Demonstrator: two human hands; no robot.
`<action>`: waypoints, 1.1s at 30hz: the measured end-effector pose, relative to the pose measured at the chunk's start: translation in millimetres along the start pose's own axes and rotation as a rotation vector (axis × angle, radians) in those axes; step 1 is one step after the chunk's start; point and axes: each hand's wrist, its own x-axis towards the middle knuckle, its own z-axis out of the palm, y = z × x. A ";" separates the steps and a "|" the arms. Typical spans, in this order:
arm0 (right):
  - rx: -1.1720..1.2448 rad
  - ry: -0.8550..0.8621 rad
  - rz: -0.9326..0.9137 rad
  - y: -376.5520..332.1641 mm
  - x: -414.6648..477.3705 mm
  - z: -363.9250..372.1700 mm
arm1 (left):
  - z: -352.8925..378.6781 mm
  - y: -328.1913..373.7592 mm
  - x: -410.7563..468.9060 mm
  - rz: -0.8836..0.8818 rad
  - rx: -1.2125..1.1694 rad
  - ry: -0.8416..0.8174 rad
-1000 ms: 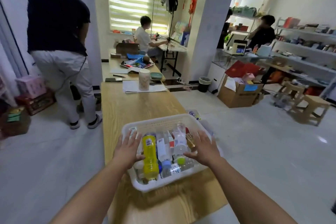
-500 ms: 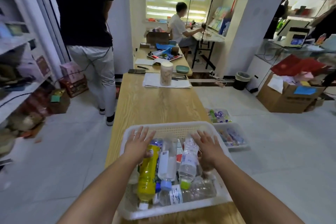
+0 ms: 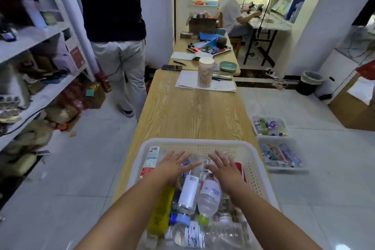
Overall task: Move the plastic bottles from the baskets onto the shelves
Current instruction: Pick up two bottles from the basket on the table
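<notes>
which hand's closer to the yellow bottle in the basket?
Left. The left hand rests at the far end of the yellow bottle; the right hand lies past two clear bottles to its right.

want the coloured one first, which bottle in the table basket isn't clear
The yellow bottle along the left side of the white basket; the bottles beside it have see-through bodies.

Head camera – looking forward and down, close over the basket [image 3: 203, 141].
</notes>
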 end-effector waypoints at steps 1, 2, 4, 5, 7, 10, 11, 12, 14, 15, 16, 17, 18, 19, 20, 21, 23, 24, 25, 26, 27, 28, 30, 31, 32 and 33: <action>0.014 0.013 -0.003 2.9 3.1 1.7 | 0.4 3.1 2.6 0.016 -0.004 0.016; 0.042 0.028 -0.005 6.2 5.8 1.7 | 1.9 5.8 5.3 0.026 -0.001 0.043; 0.054 0.067 -0.021 9.8 8.4 0.2 | 6.8 12.8 12.0 0.042 0.037 0.128; 0.072 0.129 -0.036 10.0 9.5 -0.7 | 9.6 16.7 15.8 0.055 0.075 0.172; 0.088 0.215 -0.064 11.3 10.2 -2.8 | 12.7 23.0 22.8 0.077 0.156 0.208; 0.035 0.105 -0.031 16.1 11.2 -0.4 | 9.0 23.8 28.2 0.083 0.253 0.165; 0.034 0.116 -0.028 16.1 10.2 -0.3 | 6.1 23.4 28.1 0.086 0.289 0.142; 0.035 0.103 -0.016 15.7 8.1 -1.7 | 4.5 23.0 27.8 0.094 0.320 0.132; 0.020 0.121 0.024 22.2 7.0 5.8 | 1.7 22.3 25.1 0.128 0.368 0.139; 0.043 0.149 0.038 26.4 5.3 9.1 | -0.1 22.0 22.1 0.149 0.393 0.150; 0.094 0.159 0.064 30.7 3.5 13.5 | -1.1 21.3 18.8 0.163 0.409 0.165; 0.122 0.159 0.076 36.3 -0.2 18.3 | -2.3 19.8 15.7 0.170 0.425 0.178; 0.125 0.136 0.073 36.3 -9.1 12.3 | -3.0 17.1 12.9 0.170 0.445 0.185; 0.122 0.150 0.058 36.9 -17.6 8.8 | -4.6 14.5 8.9 0.161 0.467 0.195; 0.163 0.164 0.074 39.2 -25.0 6.4 | -3.6 11.6 5.4 0.153 0.479 0.225; 0.212 0.140 0.112 40.8 -32.6 4.2 | -3.0 9.1 1.7 0.138 0.490 0.260; 0.291 0.060 0.200 39.1 -47.8 -0.3 | -5.2 2.9 -5.0 0.088 0.525 0.281; 0.357 0.027 0.228 36.3 -53.4 -2.9 | -6.0 -2.3 -7.2 0.079 0.523 0.336; 0.452 0.033 0.259 31.6 -58.5 -5.7 | -8.6 -7.2 -10.4 0.063 0.465 0.385; 0.567 0.074 0.306 24.8 -63.8 -8.7 | -13.1 -11.2 -14.4 0.044 0.393 0.453; 0.689 0.123 0.372 18.8 -70.2 -11.1 | -20.1 -16.0 -20.2 0.009 0.339 0.501; 0.804 0.177 0.444 11.5 -77.0 -14.8 | -24.4 -21.1 -24.7 -0.024 0.293 0.541; 1.094 0.250 0.564 -5.1 -89.1 -21.7 | -30.2 -28.5 -32.0 -0.129 0.132 0.543; 1.243 0.276 0.618 -13.0 -94.8 -24.2 | -33.5 -30.8 -37.7 -0.174 0.052 0.519; 1.368 0.308 0.667 -22.3 -101.2 -28.5 | -35.5 -32.0 -42.9 -0.206 -0.047 0.533; 1.492 0.347 0.698 -31.5 -106.9 -32.2 | -36.4 -31.2 -47.4 -0.224 -0.173 0.569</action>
